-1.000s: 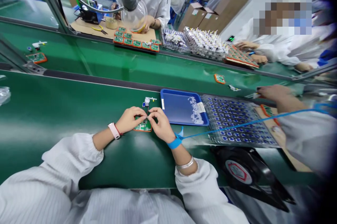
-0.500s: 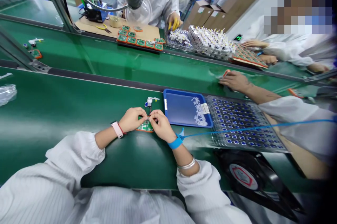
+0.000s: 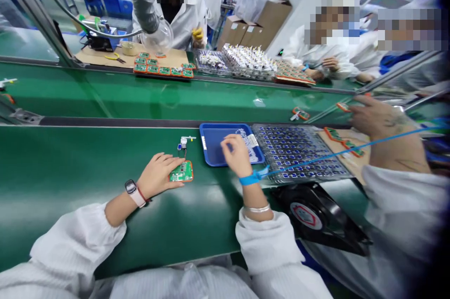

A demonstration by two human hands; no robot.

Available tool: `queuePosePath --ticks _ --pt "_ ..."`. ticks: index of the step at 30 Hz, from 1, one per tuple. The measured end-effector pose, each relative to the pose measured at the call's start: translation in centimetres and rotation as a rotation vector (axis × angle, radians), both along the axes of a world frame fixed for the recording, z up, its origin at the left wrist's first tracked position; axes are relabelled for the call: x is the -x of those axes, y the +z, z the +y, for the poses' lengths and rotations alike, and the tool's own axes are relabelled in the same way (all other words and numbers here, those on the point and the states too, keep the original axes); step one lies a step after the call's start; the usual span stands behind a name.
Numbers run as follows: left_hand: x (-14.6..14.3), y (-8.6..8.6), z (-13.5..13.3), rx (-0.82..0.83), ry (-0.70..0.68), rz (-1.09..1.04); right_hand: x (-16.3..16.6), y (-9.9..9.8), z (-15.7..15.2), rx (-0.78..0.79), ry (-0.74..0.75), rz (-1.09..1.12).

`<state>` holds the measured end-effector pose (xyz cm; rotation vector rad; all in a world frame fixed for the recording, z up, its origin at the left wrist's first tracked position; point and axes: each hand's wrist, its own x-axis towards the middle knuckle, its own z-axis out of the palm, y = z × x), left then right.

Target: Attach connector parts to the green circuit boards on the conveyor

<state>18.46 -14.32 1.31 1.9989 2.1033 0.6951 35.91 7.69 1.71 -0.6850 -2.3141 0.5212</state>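
A green circuit board (image 3: pixel 186 171) with an orange rim lies on the green bench. My left hand (image 3: pixel 158 175) grips it from the left, fingers along its upper side and thumb at the near edge. Thin wires run from the board to a small white part with a blue piece (image 3: pixel 183 143) just beyond it. My right hand (image 3: pixel 238 156) hovers over the blue tray (image 3: pixel 211 149), thumb and fingertips curled together; anything between them is too small to see. Small clear-white pieces (image 3: pixel 250 151) lie scattered along the tray's right side.
Right of the tray sits a clear blister tray (image 3: pixel 298 153) of blue parts, with a black fan (image 3: pixel 316 214) in front. A blue cord (image 3: pixel 337 153) runs from my right wrist. A co-worker's hand (image 3: pixel 372 118) holds an orange-rimmed board at right. Another person works across the belt (image 3: pixel 218 97).
My right hand has left the board and moved right, over the blue tray. My left hand has shifted to the board's left side. The co-worker's hand has moved right, and the view has turned.
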Motion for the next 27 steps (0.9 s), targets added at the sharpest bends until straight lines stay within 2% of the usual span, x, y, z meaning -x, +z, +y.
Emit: queuePosePath --ticks 2,4,7,8,10,12,14,16,19,21,22,24,27 --pt "0.1 0.5 0.3 0.005 0.040 -0.023 -2.3 -0.6 3.6 -0.054 -0.239 -0.140" --pt "1.0 1.2 1.3 0.019 0.108 -0.201 -3.9 -1.4 6.1 -0.065 -0.409 -0.294" --pt "4.0 2.6 4.1 -0.007 0.216 -0.650 -4.6 -2.1 7.2 -0.066 -0.494 -0.460" --pt "5.4 3.1 5.3 -0.064 0.259 -0.763 -4.4 -2.1 7.2 -0.072 -0.497 -0.493" --pt "8.4 4.0 7.7 -0.249 0.375 -0.839 -4.0 -1.9 6.8 -0.092 -0.500 -0.532" --pt "11.0 4.6 9.7 -0.426 0.479 -0.789 -3.6 -1.7 6.6 -0.109 -0.502 -0.552" --pt "13.2 4.4 10.9 -0.497 0.575 -0.649 -3.5 -1.7 6.6 -0.119 -0.515 -0.561" --pt "14.9 3.3 11.2 -0.434 0.658 -0.451 -3.5 -1.8 6.9 -0.127 -0.524 -0.559" --pt "16.9 1.0 10.5 -0.177 0.698 -0.201 -3.5 -2.1 7.2 -0.144 -0.519 -0.555" --pt "17.5 0.5 10.2 -0.108 0.713 -0.097 -3.5 -2.2 7.2 -0.154 -0.515 -0.553" --pt "17.4 0.9 10.2 -0.127 0.715 -0.069 -3.5 -2.2 7.2 -0.158 -0.516 -0.550" --pt "15.9 2.9 10.6 -0.233 0.671 -0.084 -3.4 -2.1 7.1 -0.162 -0.514 -0.540" --pt "10.4 8.0 10.8 -0.399 0.440 -0.286 -3.5 -2.1 6.9 -0.159 -0.501 -0.524"
